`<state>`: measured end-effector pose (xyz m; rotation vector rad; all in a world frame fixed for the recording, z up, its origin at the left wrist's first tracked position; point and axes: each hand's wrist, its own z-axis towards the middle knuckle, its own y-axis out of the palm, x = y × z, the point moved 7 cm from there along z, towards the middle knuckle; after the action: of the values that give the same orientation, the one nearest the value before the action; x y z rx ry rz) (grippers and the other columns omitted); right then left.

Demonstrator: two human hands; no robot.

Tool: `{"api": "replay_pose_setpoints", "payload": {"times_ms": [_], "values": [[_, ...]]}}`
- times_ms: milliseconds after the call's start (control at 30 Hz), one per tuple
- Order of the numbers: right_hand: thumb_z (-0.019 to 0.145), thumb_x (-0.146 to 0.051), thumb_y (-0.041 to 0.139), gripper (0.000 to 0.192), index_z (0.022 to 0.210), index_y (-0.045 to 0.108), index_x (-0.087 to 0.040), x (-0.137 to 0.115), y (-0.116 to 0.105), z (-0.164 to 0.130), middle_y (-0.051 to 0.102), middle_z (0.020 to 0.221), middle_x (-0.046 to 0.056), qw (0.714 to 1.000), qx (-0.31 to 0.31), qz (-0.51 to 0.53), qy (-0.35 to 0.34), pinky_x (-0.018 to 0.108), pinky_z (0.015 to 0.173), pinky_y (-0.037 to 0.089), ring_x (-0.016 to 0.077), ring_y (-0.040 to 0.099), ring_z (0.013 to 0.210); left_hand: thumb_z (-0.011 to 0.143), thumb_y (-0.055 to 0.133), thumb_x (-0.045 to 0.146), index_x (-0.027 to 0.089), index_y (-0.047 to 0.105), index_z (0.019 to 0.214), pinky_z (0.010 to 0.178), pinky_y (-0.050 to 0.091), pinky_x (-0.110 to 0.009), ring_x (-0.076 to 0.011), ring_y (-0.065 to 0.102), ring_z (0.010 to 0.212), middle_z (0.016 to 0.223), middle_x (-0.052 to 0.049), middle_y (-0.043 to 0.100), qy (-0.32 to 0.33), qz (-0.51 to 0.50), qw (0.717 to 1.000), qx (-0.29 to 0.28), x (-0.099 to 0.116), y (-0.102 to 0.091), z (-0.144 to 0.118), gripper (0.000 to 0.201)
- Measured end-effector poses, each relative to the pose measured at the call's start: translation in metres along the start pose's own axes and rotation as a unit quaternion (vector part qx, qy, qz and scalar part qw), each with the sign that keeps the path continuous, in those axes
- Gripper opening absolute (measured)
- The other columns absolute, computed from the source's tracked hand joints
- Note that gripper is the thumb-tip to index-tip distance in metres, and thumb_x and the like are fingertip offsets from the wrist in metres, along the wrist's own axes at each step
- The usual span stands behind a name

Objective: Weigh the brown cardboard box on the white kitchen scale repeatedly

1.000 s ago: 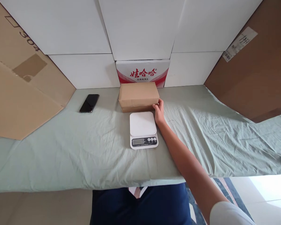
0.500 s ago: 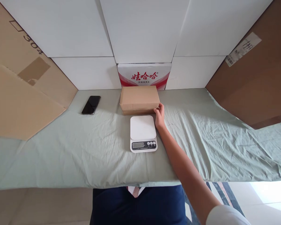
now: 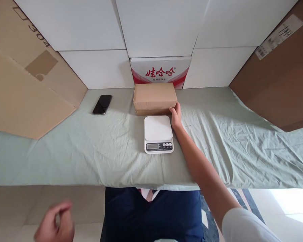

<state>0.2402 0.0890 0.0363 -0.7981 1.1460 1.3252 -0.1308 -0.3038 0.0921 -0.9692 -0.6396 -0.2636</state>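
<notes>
My right hand [image 3: 176,116] is at the front right corner of a closed brown cardboard box [image 3: 155,95]. Its thumb rests on the front face and the fingers go round the right side, partly hidden. Directly in front of the box lies a white kitchen scale [image 3: 158,129]; its display looks blank and nothing lies on its platform. My forearm passes along the scale's right side. At the lower left, below the table edge, my left hand [image 3: 56,222] is in the air, blurred by motion. Its fingers look bent, and I see no object in it.
A black phone [image 3: 102,104] lies on the green cloth [image 3: 111,161] at the left. Behind the box stands a white and red carton [image 3: 161,70] against white panels [image 3: 159,27]. Large cardboard sheets [image 3: 40,87] [image 3: 288,80] flank the table on both sides.
My left hand has come into view at the lower left. My right hand stays on the box. The whole view has shifted, so the table appears slightly higher.
</notes>
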Motion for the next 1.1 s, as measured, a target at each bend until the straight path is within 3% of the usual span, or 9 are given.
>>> {"api": "replay_pose_setpoints", "payload": {"times_ms": [67, 167, 233, 300, 367, 500, 667, 867, 1100], "values": [[0.079, -0.036, 0.06, 0.041, 0.119, 0.055, -0.027, -0.001, 0.002, 0.001, 0.062, 0.136, 0.005, 1.0, -0.012, -0.01, -0.007, 0.052, 0.124, 0.036, 0.0281, 0.051, 0.133, 0.084, 0.06, 0.044, 0.067, 0.059, 0.13, 0.099, 0.055, -0.065, -0.0361, 0.069, 0.12, 0.125, 0.016, 0.075, -0.054, -0.122, 0.985, 0.109, 0.001, 0.036, 0.058, 0.052], [0.08, -0.036, 0.058, 0.043, 0.121, 0.057, -0.026, -0.005, 0.003, 0.001, 0.061, 0.138, 0.006, 0.999, -0.024, -0.017, -0.016, 0.051, 0.125, 0.035, 0.0282, 0.05, 0.135, 0.083, 0.068, 0.043, 0.034, 0.06, 0.144, 0.126, 0.037, -0.053, -0.0309, 0.051, 0.147, 0.153, -0.003, 0.061, -0.122, -0.389, 0.913, -0.018, 0.035, 0.16, 0.163, 0.062], [0.081, -0.038, 0.058, 0.045, 0.124, 0.057, -0.026, -0.008, 0.004, 0.001, 0.062, 0.138, 0.006, 0.999, -0.03, -0.019, -0.019, 0.05, 0.125, 0.034, 0.028, 0.05, 0.135, 0.088, 0.062, 0.058, 0.023, 0.061, 0.141, 0.127, 0.035, -0.05, -0.0309, 0.046, 0.152, 0.158, -0.013, 0.054, -0.141, -0.436, 0.886, -0.071, 0.063, 0.231, 0.214, 0.063], [0.081, -0.038, 0.058, 0.047, 0.126, 0.057, -0.027, -0.008, 0.005, 0.001, 0.062, 0.137, 0.006, 0.999, -0.036, -0.021, -0.017, 0.051, 0.125, 0.034, 0.0277, 0.05, 0.135, 0.093, 0.052, 0.065, 0.022, 0.06, 0.142, 0.127, 0.033, -0.047, -0.0277, 0.043, 0.154, 0.16, -0.013, 0.053, -0.135, -0.471, 0.866, -0.097, 0.083, 0.281, 0.238, 0.065], [0.08, -0.036, 0.058, 0.049, 0.129, 0.056, -0.027, -0.007, 0.005, 0.0, 0.062, 0.138, 0.005, 0.999, -0.042, -0.021, -0.014, 0.052, 0.126, 0.033, 0.0275, 0.05, 0.135, 0.096, 0.048, 0.065, 0.023, 0.055, 0.148, 0.129, 0.028, -0.042, -0.0235, 0.037, 0.157, 0.165, -0.01, 0.046, -0.128, -0.507, 0.848, -0.09, 0.087, 0.306, 0.241, 0.067], [0.081, -0.034, 0.057, 0.051, 0.132, 0.054, -0.029, -0.008, 0.006, 0.0, 0.06, 0.14, 0.005, 0.999, -0.042, -0.008, -0.015, 0.051, 0.127, 0.033, 0.0267, 0.049, 0.137, 0.095, 0.05, 0.064, 0.022, 0.048, 0.155, 0.13, 0.025, -0.037, -0.0212, 0.032, 0.159, 0.17, -0.009, 0.039, -0.12, -0.516, 0.845, -0.074, 0.076, 0.31, 0.226, 0.073], [0.085, -0.037, 0.059, 0.049, 0.134, 0.053, -0.032, -0.037, 0.007, -0.01, 0.059, 0.142, 0.005, 0.996, -0.068, 0.004, -0.055, 0.051, 0.124, 0.037, 0.0273, 0.051, 0.134, 0.089, 0.057, 0.072, 0.025, 0.057, 0.149, 0.129, 0.029, -0.035, -0.0258, 0.036, 0.158, 0.164, -0.007, 0.049, -0.046, -0.513, 0.854, -0.067, 0.088, 0.265, 0.213, 0.076], [0.09, -0.047, 0.065, 0.06, 0.145, 0.046, -0.034, -0.079, -0.021, -0.078, 0.052, 0.151, 0.007, 0.99, -0.094, -0.025, -0.102, 0.052, 0.126, 0.035, 0.0302, 0.049, 0.142, 0.089, 0.055, 0.075, 0.022, 0.059, 0.148, 0.13, 0.029, -0.042, -0.0328, 0.033, 0.158, 0.159, -0.011, 0.054, 0.023, -0.488, 0.87, -0.074, 0.104, 0.211, 0.139, 0.08], [0.089, -0.052, 0.065, 0.057, 0.141, 0.051, -0.033, -0.072, -0.031, -0.123, 0.061, 0.141, 0.008, 0.992, -0.082, -0.032, -0.085, 0.056, 0.12, 0.041, 0.0327, 0.051, 0.137, 0.092, 0.054, 0.07, 0.024, 0.053, 0.153, 0.129, 0.031, -0.045, -0.0336, 0.035, 0.157, 0.161, -0.012, 0.052, 0.039, -0.494, 0.866, -0.072, 0.093, 0.205, 0.106, 0.076]]}}
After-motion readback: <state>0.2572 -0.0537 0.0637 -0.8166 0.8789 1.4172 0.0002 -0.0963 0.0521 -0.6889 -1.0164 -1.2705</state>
